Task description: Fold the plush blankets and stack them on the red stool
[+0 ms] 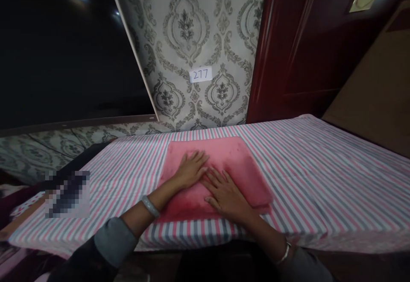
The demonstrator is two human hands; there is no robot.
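A pink cloth (221,146), plush-looking and folded into a flat rectangle, lies on the striped table cover. Resting flat on its middle is my left hand (191,170), palm down with the fingers stretched toward the right. My right hand (226,194) also lies palm down on the cloth, slightly nearer to me, its fingers spread and pointing up and left. The fingertips of both hands come close together. Folded layers show at the cloth's lower right corner. Neither hand grips anything.
The striped cover (320,175) spreads over the table on both sides. Behind it stand a patterned wall with a paper label (200,74) reading 277, a large dark screen (70,51) at left and a dark red door (288,51). A brown panel (374,85) borders the right.
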